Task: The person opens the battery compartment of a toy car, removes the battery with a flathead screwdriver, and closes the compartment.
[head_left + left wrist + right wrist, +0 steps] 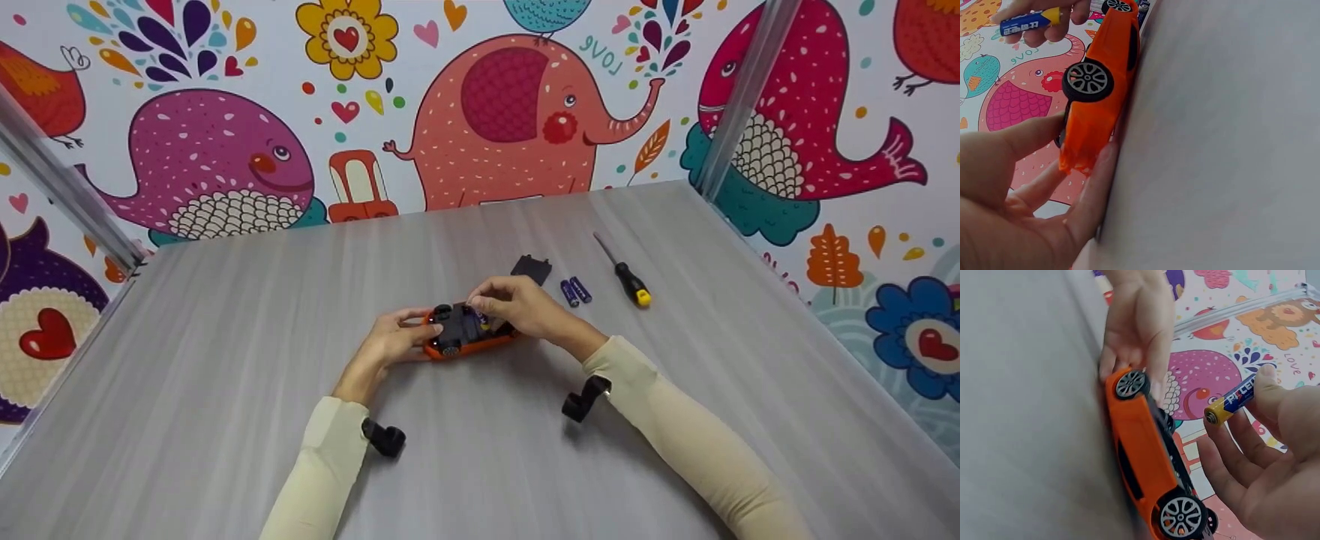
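An orange toy car (476, 349) lies upside down on the table, its black underside (452, 324) facing up. My left hand (391, 339) grips one end of it, thumb on the underside and fingers along the side. In the right wrist view, my right hand (1269, 450) pinches a blue and yellow battery (1233, 400) between thumb and fingers. That hand (525, 306) is over the other end of the car and partly covers the opening in its underside. The left wrist view also shows the battery (1030, 21) above the car.
Beyond the right hand lies a black cover (532, 268). Two dark blue batteries (575, 291) rest side by side to its right. Farther right is a screwdriver (632, 283) with a black and yellow handle. A patterned wall (375, 112) borders the table (225, 360).
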### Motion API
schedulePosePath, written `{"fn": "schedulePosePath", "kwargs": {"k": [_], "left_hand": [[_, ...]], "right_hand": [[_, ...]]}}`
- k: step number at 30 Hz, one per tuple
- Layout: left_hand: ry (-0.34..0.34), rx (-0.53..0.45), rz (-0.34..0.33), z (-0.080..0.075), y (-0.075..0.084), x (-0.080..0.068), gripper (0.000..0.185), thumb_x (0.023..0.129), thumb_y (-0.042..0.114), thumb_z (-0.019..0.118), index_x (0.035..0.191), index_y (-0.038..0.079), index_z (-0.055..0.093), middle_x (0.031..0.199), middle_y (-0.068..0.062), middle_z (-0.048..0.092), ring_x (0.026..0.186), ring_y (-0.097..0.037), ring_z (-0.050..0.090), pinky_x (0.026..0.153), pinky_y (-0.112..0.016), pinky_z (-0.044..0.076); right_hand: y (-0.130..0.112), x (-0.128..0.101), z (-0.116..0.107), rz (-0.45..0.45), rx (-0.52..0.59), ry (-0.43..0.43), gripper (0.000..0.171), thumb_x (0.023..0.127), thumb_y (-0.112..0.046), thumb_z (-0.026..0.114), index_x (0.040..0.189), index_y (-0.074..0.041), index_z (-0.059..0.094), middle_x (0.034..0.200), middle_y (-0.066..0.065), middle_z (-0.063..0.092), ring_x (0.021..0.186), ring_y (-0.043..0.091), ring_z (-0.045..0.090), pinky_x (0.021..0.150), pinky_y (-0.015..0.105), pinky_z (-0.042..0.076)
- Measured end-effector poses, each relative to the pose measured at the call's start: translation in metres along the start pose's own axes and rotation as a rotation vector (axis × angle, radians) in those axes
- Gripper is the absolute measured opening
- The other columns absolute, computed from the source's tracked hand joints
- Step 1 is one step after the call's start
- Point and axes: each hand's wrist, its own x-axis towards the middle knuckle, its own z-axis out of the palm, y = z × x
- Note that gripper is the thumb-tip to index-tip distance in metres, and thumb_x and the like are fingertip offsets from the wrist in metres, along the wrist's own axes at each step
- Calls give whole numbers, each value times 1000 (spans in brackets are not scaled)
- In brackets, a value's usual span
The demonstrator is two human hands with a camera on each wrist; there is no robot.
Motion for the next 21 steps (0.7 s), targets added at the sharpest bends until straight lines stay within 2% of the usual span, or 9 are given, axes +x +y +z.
{"fn": "schedulePosePath", "kwargs": {"k": [7, 12, 16, 21], "left_hand": [[2, -6, 4, 2, 0, 0, 52, 92, 11, 70, 141, 3, 55, 137, -26, 58, 90, -17, 68, 76, -33, 61], [-7, -1, 20, 3, 1, -1, 51, 93, 11, 70, 141, 3, 55, 137, -26, 59, 87, -14, 68, 72, -29, 61], [-7, 2, 16, 2, 1, -1, 52, 93, 12, 70, 142, 5, 55, 137, -25, 59, 88, -14, 68, 74, -30, 61], [-6, 0, 12, 0, -1, 0, 53, 93, 12, 70, 143, 3, 53, 133, -23, 59, 87, -14, 67, 73, -29, 61]], "right_hand": [[-1, -3, -5, 78, 197, -6, 32, 100, -30, 61, 116, -4, 68, 117, 10, 64, 101, 17, 63, 84, 34, 61], [-4, -3, -10, 118, 334, 0, 31, 102, -24, 58, 118, 2, 65, 115, 8, 64, 98, 17, 65, 87, 34, 60], [-5, -4, -17, 156, 389, 20, 29, 103, -22, 54, 119, 1, 64, 109, 5, 62, 96, 16, 64, 86, 32, 60], [-3, -6, -27, 160, 423, 35, 30, 102, -28, 54, 118, -4, 64, 105, 6, 62, 92, 17, 62, 85, 32, 59]]}}
